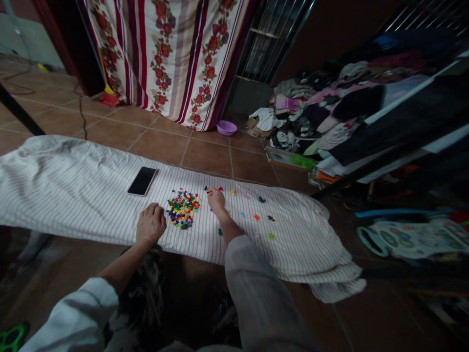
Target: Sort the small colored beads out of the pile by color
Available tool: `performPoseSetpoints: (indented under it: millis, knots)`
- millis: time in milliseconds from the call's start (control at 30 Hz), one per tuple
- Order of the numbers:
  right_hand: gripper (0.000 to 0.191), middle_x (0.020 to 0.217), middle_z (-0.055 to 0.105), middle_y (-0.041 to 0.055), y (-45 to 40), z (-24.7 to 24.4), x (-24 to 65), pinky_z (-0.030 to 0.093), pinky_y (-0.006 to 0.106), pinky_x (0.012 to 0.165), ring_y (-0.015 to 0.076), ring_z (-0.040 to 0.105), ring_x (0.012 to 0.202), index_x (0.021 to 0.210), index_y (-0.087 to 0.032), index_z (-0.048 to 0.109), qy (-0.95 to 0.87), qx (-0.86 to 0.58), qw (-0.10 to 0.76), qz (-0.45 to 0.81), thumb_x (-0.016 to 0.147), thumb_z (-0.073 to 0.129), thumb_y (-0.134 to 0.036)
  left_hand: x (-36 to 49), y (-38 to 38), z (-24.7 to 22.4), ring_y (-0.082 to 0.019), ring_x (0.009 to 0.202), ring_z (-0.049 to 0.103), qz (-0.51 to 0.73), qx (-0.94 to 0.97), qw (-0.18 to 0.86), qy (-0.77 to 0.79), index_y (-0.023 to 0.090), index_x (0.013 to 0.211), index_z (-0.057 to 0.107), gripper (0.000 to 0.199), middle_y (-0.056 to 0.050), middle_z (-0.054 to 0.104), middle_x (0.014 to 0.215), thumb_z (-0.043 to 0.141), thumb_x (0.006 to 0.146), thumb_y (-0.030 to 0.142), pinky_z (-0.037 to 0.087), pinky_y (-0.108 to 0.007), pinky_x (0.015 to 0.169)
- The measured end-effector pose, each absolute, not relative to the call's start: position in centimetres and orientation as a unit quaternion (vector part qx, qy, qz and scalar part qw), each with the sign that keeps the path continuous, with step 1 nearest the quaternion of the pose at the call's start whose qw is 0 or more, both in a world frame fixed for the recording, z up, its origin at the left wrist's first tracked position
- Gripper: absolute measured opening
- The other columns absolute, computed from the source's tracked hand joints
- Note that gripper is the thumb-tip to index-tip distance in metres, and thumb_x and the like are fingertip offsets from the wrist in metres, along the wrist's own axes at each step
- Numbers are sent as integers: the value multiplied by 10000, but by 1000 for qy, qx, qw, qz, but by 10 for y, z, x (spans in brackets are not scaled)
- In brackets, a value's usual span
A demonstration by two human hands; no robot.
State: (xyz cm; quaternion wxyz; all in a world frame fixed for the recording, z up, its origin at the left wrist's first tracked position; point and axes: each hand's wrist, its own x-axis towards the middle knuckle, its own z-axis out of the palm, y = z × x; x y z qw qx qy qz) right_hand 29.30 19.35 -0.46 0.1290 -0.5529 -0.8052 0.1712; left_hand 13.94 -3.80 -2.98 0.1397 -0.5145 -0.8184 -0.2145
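A mixed pile of tiny coloured plastic pieces lies on a striped cloth. My left hand rests on the cloth just left of the pile, its fingers curled in and nothing visible in them. To the right of the pile, my right hand pinches a tiny dark piece between thumb and fingers. Small single-colour groups are spread around and beyond it: yellow pieces, orange pieces, dark brown pieces, dark grey pieces, and lime pieces.
A phone lies on the cloth left of the pile. Beyond the cloth's far edge are a tiled floor, a purple basin and a floral curtain. Heaped clothes fill the right side, behind a dark bar.
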Motion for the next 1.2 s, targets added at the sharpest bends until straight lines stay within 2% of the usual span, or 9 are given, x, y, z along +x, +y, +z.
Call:
performPoseSetpoints:
  millis: [300,567,833,1067,1200]
  knots:
    - [306,1022,703,90,199,-6,282,434,242,802,174,633,951,1103,-185,679,-789,-575,125,178,911,446,-135,139,-38,-30,-274,1153,551,-215,-518,139,-816,163,975,588,186,-144,620,1187,462,842,194,425,-399,930]
    - [305,1017,677,56,186,-13,296,404,254,854,175,589,980,996,-230,720,-838,-512,130,136,892,455,-122,141,-38,-27,-278,1147,555,-207,-514,134,-822,165,974,585,182,-136,614,1200,468,837,196,421,-396,933]
    - [332,1071,669,95,185,-14,294,395,289,923,207,550,1030,1079,-200,715,-859,-474,139,137,886,460,-110,141,-37,-26,-281,1132,565,-215,-506,123,-826,168,972,591,180,-135,619,1199,477,836,195,426,-402,926]
    - [324,1039,679,59,173,-15,295,396,268,920,179,572,1010,1017,-218,725,-868,-444,158,156,873,462,-93,140,-38,-26,-275,1142,561,-215,-511,129,-822,173,971,587,175,-131,623,1187,476,838,193,421,-391,927]
    - [255,1034,683,44,167,-15,292,396,253,903,169,578,1013,1004,-230,719,-876,-427,150,166,897,495,-170,141,-38,-24,-278,1139,563,-217,-507,126,-824,175,962,586,173,-130,624,1189,477,829,187,422,-392,917]
